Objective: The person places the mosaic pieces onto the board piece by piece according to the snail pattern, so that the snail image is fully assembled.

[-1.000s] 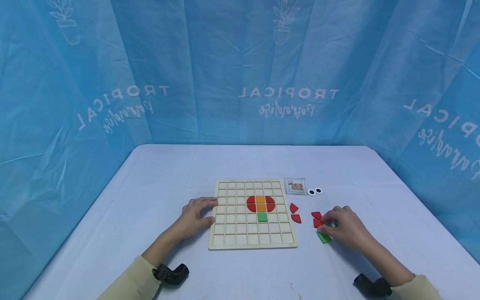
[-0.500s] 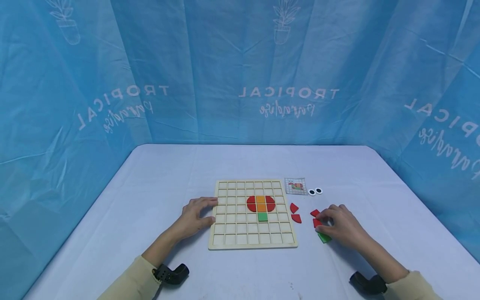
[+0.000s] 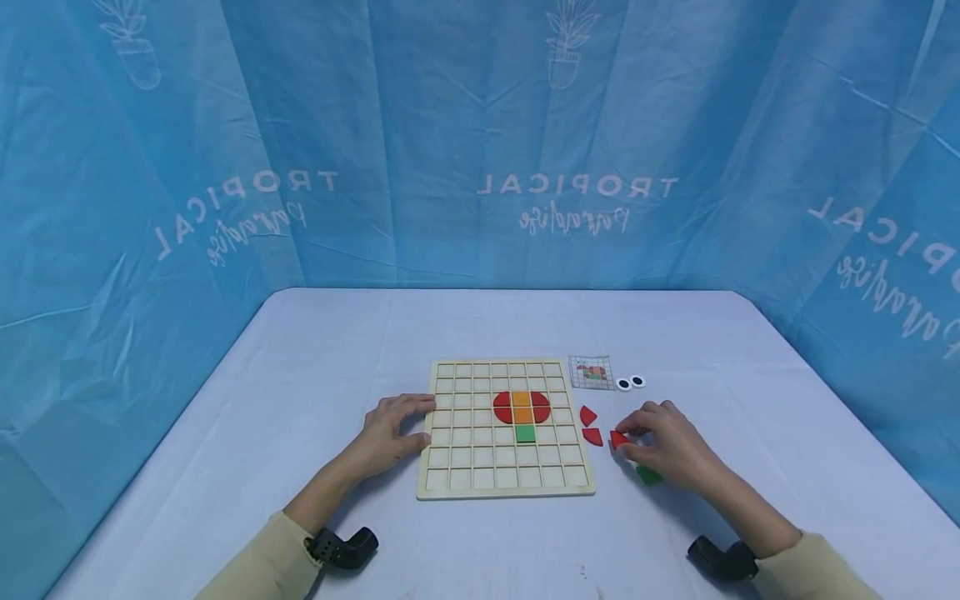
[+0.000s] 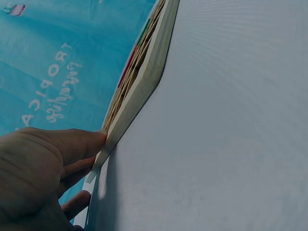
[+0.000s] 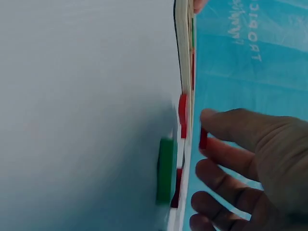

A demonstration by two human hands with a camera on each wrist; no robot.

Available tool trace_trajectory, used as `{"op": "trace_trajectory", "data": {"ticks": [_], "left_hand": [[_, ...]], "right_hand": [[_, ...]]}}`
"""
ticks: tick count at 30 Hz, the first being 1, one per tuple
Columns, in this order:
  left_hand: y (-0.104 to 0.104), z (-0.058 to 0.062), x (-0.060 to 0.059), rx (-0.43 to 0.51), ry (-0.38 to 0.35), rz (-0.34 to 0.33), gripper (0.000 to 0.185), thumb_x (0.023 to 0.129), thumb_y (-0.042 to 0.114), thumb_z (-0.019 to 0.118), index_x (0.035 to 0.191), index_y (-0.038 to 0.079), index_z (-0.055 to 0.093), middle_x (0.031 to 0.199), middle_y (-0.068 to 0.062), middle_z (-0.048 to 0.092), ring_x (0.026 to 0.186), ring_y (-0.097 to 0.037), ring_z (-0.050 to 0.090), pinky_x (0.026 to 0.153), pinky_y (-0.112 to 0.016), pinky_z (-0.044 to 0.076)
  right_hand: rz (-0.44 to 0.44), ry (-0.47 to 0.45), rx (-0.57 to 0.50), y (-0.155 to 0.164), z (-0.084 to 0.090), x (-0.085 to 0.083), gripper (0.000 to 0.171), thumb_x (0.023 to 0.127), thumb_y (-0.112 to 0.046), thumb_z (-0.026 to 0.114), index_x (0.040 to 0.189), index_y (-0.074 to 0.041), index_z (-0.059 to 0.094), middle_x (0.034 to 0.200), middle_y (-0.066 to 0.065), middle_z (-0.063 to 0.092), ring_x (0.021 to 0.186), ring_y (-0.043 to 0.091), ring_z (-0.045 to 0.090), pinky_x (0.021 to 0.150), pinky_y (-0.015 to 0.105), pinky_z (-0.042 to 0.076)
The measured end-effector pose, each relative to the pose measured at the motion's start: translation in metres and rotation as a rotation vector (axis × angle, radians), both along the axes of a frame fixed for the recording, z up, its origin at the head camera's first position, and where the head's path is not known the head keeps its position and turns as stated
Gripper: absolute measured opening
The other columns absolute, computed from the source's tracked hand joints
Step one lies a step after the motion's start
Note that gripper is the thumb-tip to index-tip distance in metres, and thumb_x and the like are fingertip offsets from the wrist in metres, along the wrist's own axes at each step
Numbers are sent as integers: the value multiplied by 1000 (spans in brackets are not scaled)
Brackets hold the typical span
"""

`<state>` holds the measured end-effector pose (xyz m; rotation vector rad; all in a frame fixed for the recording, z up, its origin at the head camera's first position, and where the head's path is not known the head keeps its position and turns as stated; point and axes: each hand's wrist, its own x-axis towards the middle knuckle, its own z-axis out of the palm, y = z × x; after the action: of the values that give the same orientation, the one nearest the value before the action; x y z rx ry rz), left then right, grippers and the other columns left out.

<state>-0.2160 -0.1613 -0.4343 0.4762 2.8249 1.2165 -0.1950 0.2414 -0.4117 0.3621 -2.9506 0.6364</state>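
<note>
One red piece (image 3: 618, 439) pinched at right hand (image 3: 663, 442) fingertips.
Lifted just beside wooden board (image 3: 504, 492); left hand (image 3: 390, 429) relaxed flat against its edge.

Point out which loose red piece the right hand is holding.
The red piece pinched at the right hand fingertips, rightmost of three loose reds; the other two lie untouched beside the board.

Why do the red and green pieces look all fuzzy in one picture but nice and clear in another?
In the right wrist view the camera sits very close, so the green piece and red piece smear into soft edges. In the head view the board shows crisp grid lines under even light, with only faint shadows. The left wrist view is fairly sharp along the board's edge.
</note>
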Motion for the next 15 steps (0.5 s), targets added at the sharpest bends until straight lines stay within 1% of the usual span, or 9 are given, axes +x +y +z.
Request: {"op": "trace_trajectory", "data": {"ticks": [5, 8, 11, 15], "left_hand": [[0, 0, 0, -4, 1, -1, 46, 82, 15, 68, 127, 11, 57, 141, -4, 48, 132, -32, 33, 107, -57, 15], [0, 0, 0, -3, -3, 1, 46, 82, 15, 68, 127, 11, 57, 141, -3, 48, 133, -31, 32, 108, -57, 14], [0, 0, -1, -4, -2, 1, 46, 82, 15, 68, 127, 11, 57, 141, -3, 48, 133, -31, 32, 108, -57, 14], [0, -1, -1, -6, 2, 2, 46, 82, 15, 68, 127, 11, 57, 141, -3, 48, 132, -31, 33, 108, -57, 15]], "right_hand": [[41, 22, -12, -20, 3, -7, 26, 70, -26, 81, 94, -19, 72, 89, -3, 63, 89, 15, 46, 70, 28, 40], [62, 49, -16, -34, 2, -11, 23, 71, -26, 81, 91, -20, 72, 87, -5, 62, 88, 13, 46, 71, 28, 40], [95, 66, -35, -47, 2, -16, 23, 71, -26, 81, 91, -19, 72, 86, -5, 62, 88, 13, 46, 71, 29, 40], [113, 47, -43, -63, 2, -21, 24, 71, -28, 81, 92, -20, 72, 87, -5, 62, 88, 13, 45, 71, 28, 41]]}}
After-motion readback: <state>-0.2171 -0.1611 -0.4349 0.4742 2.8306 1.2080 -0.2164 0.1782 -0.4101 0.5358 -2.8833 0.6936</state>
